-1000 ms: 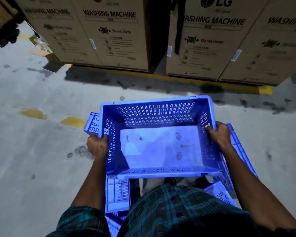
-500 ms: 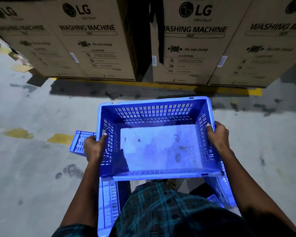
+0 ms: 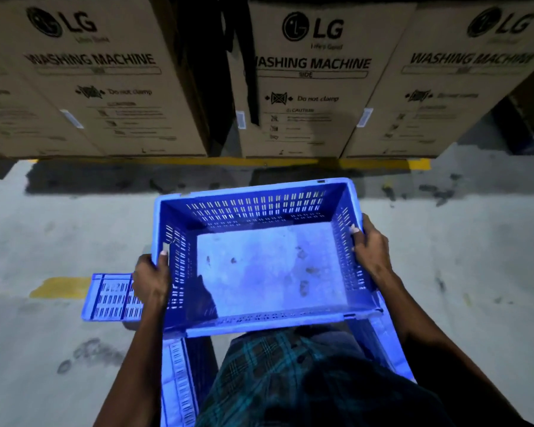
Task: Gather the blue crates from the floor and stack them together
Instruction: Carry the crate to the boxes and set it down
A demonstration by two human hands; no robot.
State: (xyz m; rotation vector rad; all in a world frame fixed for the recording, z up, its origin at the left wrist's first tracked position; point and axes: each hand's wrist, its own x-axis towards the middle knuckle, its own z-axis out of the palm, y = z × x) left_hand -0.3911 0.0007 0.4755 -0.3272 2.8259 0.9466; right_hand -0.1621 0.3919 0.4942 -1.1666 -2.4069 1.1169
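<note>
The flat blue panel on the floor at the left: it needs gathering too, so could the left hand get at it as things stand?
Probably not yet: the left hand grips the held crate, as does the right hand. The flat panel lies just beside that wrist, nothing covering it.

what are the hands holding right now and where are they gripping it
Both hold one blue crate: left hand on its left side wall, right hand on its right wall.

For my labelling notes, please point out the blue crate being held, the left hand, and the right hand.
held blue crate point(image 3: 268, 272): head view, inner floor.
left hand point(image 3: 150, 280): head view, back of hand.
right hand point(image 3: 372, 251): head view, back of hand.
</note>
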